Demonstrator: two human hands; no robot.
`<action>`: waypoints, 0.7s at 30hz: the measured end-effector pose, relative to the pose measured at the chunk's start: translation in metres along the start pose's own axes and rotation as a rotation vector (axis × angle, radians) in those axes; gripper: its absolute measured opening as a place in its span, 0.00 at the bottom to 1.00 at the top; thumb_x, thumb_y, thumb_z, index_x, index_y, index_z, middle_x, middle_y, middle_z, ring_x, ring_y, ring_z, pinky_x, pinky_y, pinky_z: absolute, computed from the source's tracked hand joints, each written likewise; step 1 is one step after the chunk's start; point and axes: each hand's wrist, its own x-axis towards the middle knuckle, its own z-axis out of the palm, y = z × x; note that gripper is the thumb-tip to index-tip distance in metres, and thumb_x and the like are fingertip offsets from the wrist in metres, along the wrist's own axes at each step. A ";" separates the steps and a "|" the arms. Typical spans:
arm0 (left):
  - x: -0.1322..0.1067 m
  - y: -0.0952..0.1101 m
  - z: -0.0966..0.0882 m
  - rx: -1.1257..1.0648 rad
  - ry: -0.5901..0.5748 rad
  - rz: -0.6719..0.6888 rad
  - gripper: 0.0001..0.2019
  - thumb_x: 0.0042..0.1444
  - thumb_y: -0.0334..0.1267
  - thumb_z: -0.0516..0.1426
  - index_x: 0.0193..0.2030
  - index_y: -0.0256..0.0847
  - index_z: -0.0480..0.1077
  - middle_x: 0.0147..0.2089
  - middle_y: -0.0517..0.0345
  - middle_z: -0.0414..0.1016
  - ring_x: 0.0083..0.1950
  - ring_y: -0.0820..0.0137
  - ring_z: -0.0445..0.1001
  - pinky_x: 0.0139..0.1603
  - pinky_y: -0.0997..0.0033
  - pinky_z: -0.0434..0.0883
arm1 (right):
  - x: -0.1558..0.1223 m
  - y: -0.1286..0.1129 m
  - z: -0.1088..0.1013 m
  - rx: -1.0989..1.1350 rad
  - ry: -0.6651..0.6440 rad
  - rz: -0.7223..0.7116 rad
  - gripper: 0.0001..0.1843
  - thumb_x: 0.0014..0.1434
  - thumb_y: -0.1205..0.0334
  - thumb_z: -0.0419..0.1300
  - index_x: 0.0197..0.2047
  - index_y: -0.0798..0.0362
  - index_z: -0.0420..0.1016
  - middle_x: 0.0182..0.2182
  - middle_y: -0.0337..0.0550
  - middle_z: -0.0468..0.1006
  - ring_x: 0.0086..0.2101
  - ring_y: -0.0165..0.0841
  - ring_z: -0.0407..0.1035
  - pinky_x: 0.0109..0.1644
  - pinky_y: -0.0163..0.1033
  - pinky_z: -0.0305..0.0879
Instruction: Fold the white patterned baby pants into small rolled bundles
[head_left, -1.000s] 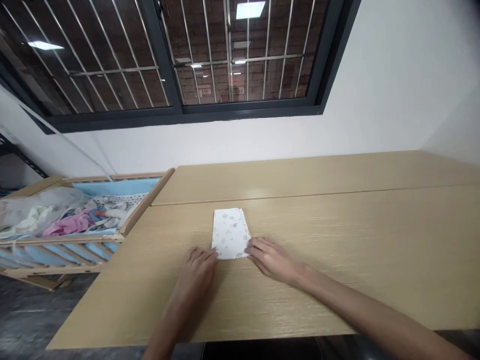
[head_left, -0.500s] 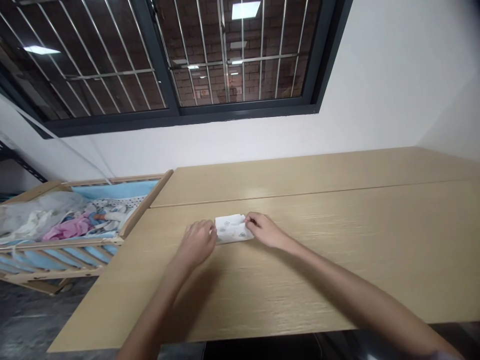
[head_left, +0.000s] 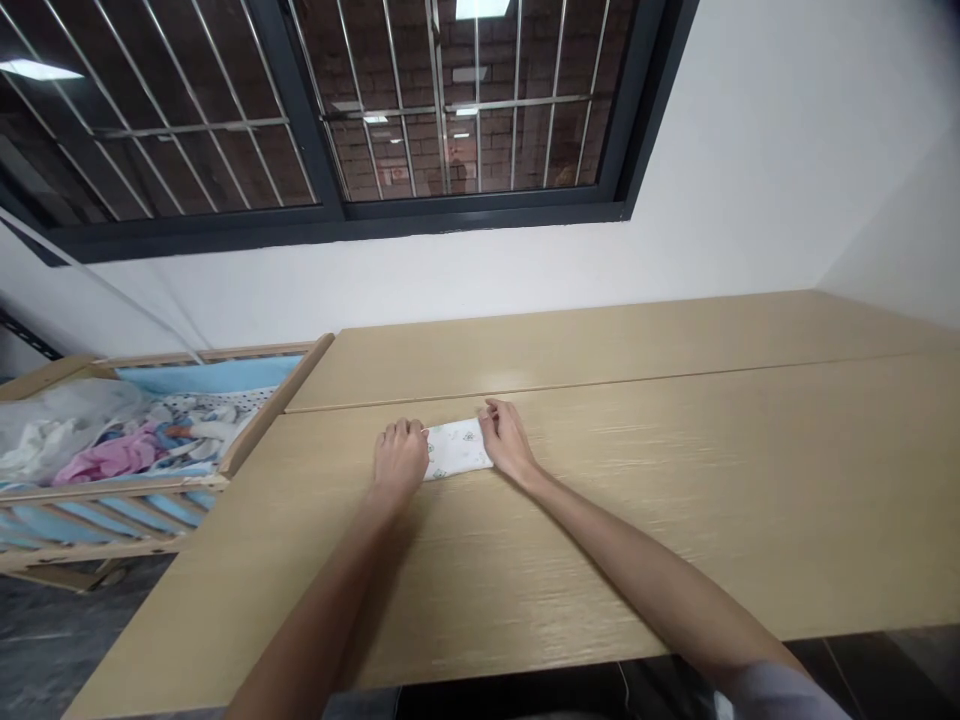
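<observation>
A small white cloth (head_left: 457,450) with a faint printed pattern lies folded on the light wooden table (head_left: 675,480), close to the seam between its two boards. My left hand (head_left: 401,458) rests on the cloth's left end with the fingers curled over its far corner. My right hand (head_left: 507,440) presses on the right end, fingers bent down onto the far edge. Both arms reach forward across the table.
A wooden baby cot (head_left: 247,430) with blue lining stands against the table's left end, holding a heap of white, pink and patterned clothes (head_left: 112,445). A white wall and a barred dark-framed window (head_left: 330,120) rise behind.
The near half of the cloth has been folded away from me, so it is now about half as long. Both hands moved forward from the near edge to the far edge.
</observation>
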 end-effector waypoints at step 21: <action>-0.041 0.017 0.024 -0.221 -0.060 0.327 0.34 0.71 0.54 0.39 0.74 0.28 0.46 0.75 0.34 0.49 0.77 0.56 0.47 0.73 0.48 0.52 | -0.030 -0.014 -0.023 -0.286 -0.439 -0.322 0.40 0.67 0.45 0.51 0.74 0.61 0.50 0.71 0.60 0.53 0.71 0.49 0.45 0.73 0.58 0.43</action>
